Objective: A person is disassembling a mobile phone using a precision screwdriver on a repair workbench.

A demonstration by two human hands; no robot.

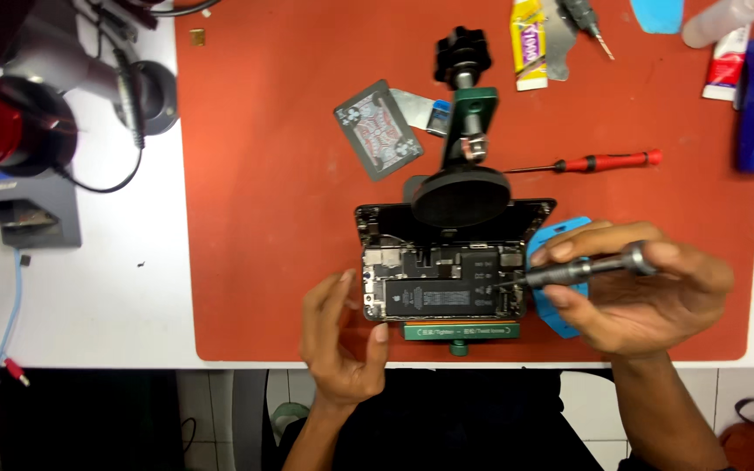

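The opened phone lay face-up at the centre of the orange mat, clamped in a green holding jig, with its lifted screen held by a black suction cup at the phone's 12 o'clock. The right hand was at the phone's 3 o'clock; its fingers were closed around a grey precision screwdriver, whose tip met the phone's interior near the right edge. A blue plastic piece lay under that hand. The left hand sat at the phone's 8 o'clock, fingers loosely curled and holding nothing, the thumb and index tips touching the phone's lower-left edge. A red-handled screwdriver lay on the mat at the phone's 1 o'clock, well apart. A playing card lay at the phone's 11 o'clock. A hot-air tool rested on the white table at 9 o'clock.
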